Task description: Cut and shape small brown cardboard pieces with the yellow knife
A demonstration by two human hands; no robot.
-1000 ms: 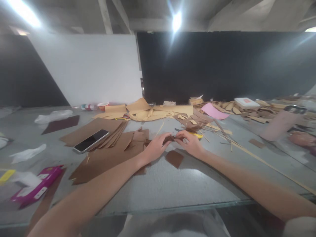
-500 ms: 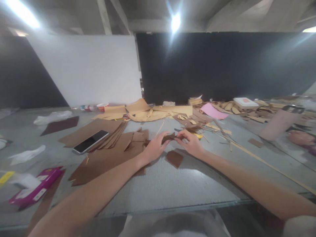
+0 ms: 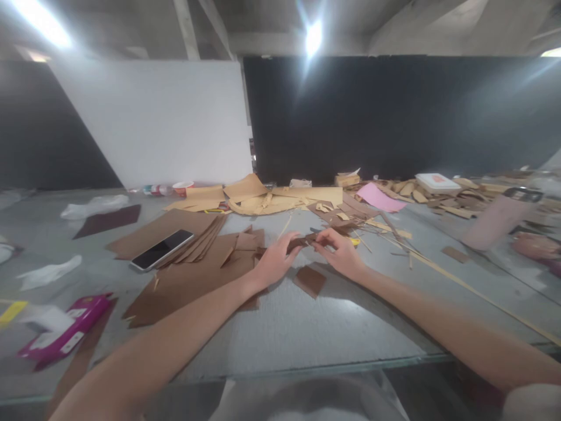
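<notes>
One brown pc. point(image 3: 301, 241) pinched btwn both hands point(image 3: 276, 258) point(image 3: 339, 254).

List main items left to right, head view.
Magenta packet → phone → left hand → brown piece between the fingers → right hand → white box → pink bottle.
</notes>
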